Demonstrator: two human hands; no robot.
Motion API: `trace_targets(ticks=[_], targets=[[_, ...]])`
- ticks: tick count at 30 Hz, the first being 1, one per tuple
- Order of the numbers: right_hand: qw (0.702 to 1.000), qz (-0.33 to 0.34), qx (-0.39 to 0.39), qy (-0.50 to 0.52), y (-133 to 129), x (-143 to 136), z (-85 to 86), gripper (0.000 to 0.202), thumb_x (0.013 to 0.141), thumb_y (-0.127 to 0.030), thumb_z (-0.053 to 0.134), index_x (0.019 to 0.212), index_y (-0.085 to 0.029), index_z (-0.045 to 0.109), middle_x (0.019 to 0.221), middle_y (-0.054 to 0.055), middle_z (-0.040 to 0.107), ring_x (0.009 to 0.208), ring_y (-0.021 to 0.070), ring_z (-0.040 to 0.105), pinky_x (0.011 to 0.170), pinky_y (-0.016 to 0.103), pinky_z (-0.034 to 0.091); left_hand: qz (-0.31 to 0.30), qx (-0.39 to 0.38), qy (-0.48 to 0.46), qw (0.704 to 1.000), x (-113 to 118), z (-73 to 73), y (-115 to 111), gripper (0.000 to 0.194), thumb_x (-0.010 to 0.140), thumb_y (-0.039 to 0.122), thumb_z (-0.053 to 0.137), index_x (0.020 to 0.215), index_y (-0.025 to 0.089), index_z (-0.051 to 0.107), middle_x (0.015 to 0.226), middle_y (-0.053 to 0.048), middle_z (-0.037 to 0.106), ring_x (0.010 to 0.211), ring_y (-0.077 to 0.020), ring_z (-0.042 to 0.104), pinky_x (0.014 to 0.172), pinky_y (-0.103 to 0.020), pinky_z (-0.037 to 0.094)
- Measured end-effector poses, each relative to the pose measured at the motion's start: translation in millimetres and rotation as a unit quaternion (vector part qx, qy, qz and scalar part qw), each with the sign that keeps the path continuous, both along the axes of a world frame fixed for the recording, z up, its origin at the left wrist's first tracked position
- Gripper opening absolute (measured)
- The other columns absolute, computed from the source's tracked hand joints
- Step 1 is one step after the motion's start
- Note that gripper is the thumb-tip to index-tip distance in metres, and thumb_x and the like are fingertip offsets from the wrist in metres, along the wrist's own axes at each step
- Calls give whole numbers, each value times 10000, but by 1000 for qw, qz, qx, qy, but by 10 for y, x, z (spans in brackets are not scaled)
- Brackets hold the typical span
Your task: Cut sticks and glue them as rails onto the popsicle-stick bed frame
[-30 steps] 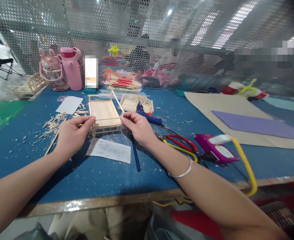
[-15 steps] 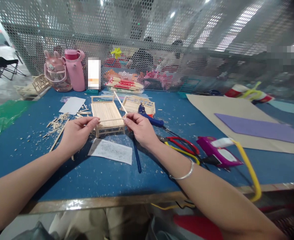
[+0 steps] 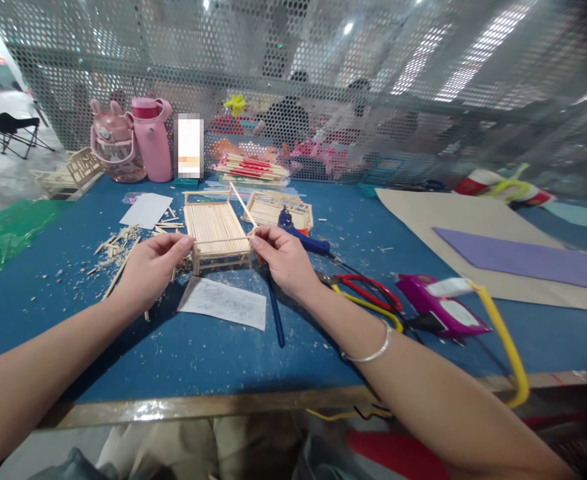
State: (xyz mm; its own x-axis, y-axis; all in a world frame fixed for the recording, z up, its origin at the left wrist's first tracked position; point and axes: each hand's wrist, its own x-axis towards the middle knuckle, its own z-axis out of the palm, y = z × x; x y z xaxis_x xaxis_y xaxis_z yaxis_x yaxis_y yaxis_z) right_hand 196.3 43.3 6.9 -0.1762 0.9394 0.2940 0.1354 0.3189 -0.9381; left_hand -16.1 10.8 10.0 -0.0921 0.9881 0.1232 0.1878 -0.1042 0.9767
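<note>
A small bed-like frame of thin wooden sticks (image 3: 216, 223) stands on the blue table, with a slatted top and low legs. A thin stick (image 3: 223, 240) lies across its near end. My left hand (image 3: 156, 263) is closed in a pinch at the left end of that stick, by the near left corner. At the near right corner my right hand (image 3: 282, 259) pinches the stick's other end, where a slanting stick (image 3: 242, 208) also meets the fingers. A printed paper strip (image 3: 223, 303) lies in front of the frame.
Scissors (image 3: 368, 293), a purple device (image 3: 440, 307) and a blue glue gun (image 3: 308, 239) lie to the right. Another stick piece (image 3: 298, 212) sits behind. Stick scraps (image 3: 118, 243) are scattered left. Bottles (image 3: 153, 143) stand at the mesh screen (image 3: 333, 80).
The crosswise stick now sits lower, against the near end of the frame. Both hands keep their pinch. The whole view has shifted slightly.
</note>
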Motion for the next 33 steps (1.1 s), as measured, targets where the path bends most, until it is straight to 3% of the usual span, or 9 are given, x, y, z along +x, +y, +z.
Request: trace_targets(ticks=[7, 13, 21, 27, 33], targets=[[1000, -1, 16, -7, 24, 5, -17, 173, 763, -341, 577, 779, -170, 551, 619, -45, 467, 564, 81, 405, 544, 238, 336, 12, 5, 7, 1000, 14, -5, 9, 384, 689, 533, 639, 764, 158, 681, 672, -6, 637, 599, -114, 503, 582, -226, 380], [1000, -1, 18, -8, 16, 6, -19, 156, 773, -324, 572, 778, -170, 551, 610, -47, 464, 561, 78, 409, 546, 236, 347, -5, -14, -97, 995, 40, -32, 33, 381, 674, 526, 654, 747, 152, 667, 662, -7, 608, 609, -111, 505, 569, -217, 393], [1000, 3, 17, -7, 12, 6, -15, 143, 780, -310, 566, 770, -170, 541, 605, -51, 455, 545, 73, 391, 543, 234, 341, 47, -32, -162, 985, 40, -22, 58, 323, 708, 469, 625, 780, 157, 659, 677, -6, 613, 646, -108, 554, 553, -190, 419], [1000, 1, 8, -10, 1, 2, 5, 153, 778, -320, 568, 771, -168, 549, 608, -50, 459, 546, 73, 386, 544, 232, 340, 39, 12, -48, 998, 63, 26, -8, 326, 704, 448, 638, 845, 156, 677, 752, -21, 668, 663, -125, 573, 619, -232, 448], [1000, 2, -1, -6, -3, -1, 22, 151, 769, -316, 564, 780, -166, 559, 606, -52, 456, 534, 73, 374, 531, 232, 324, 42, 32, 64, 997, 77, 35, -23, 288, 689, 437, 643, 779, 168, 694, 790, -34, 715, 756, -179, 617, 731, -286, 465]])
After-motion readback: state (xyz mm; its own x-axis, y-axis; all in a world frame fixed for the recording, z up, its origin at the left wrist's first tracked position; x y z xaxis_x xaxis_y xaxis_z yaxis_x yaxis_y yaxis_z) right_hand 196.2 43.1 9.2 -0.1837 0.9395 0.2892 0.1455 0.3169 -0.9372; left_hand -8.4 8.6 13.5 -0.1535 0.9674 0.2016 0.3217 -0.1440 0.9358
